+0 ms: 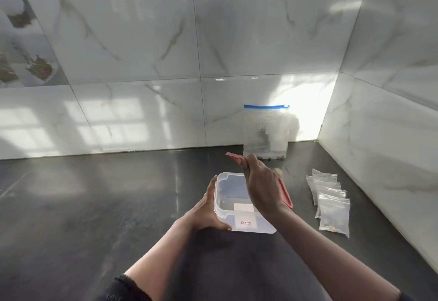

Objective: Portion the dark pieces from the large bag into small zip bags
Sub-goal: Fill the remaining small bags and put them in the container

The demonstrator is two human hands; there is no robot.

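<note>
Right now my left hand (208,210) grips the near left corner of a clear box (239,226). The fingers lie along its left wall and the thumb wraps the front edge. The box sits on the dark counter (94,206), open on top, with a white label on its near side.

My right hand (263,187) is above the box, its fingers curled round a red lid (285,194). I hold the lid tilted on edge: one end pokes out past my fingertips toward the wall (142,51), and the other shows below my wrist at the box's right side. I cannot tell whether the lid touches the box.

Behind my right hand, the big bag (265,130) stands upright against the tiled wall, its blue zip strip at the top. The dark pieces (272,156) lie low in it, along the bottom.

Off to the right, well apart from the box, the small bags (334,213) lie on the counter in an overlapping row running away from me, near the side wall. The nearest one has something pale in its bottom; I cannot make out what.
</note>
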